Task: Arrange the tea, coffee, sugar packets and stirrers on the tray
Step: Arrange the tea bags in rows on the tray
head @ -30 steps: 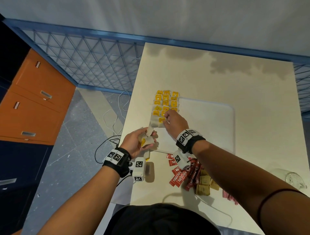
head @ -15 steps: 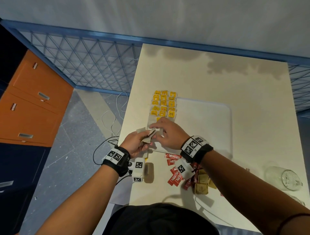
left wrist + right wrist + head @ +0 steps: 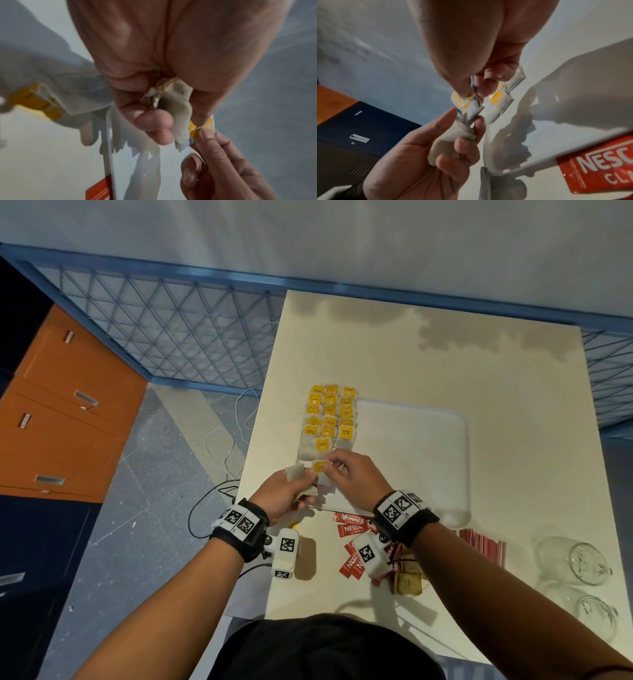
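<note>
Several yellow-tagged tea bags (image 3: 330, 414) lie in rows on the left end of the white tray (image 3: 418, 453). Just in front of those rows, my left hand (image 3: 291, 489) grips a small bunch of tea bags (image 3: 453, 134). My right hand (image 3: 337, 470) pinches the yellow tag of one tea bag (image 3: 320, 466) out of that bunch, thumb and forefinger on it (image 3: 464, 99). Red coffee sachets (image 3: 352, 527) and brown sugar packets (image 3: 407, 583) lie on the table near me. A bundle of red stirrers (image 3: 483, 546) lies to their right.
The cream table (image 3: 479, 364) has its left edge right beside the tray, with floor and cables below. Two clear glasses (image 3: 575, 559) lie at the near right. An orange drawer cabinet (image 3: 61, 412) stands far left. The tray's right part is bare.
My right hand left the tea rows on the tray, came back to my left hand and took hold of one tea bag's tag. The left hand shifted slightly forward.
</note>
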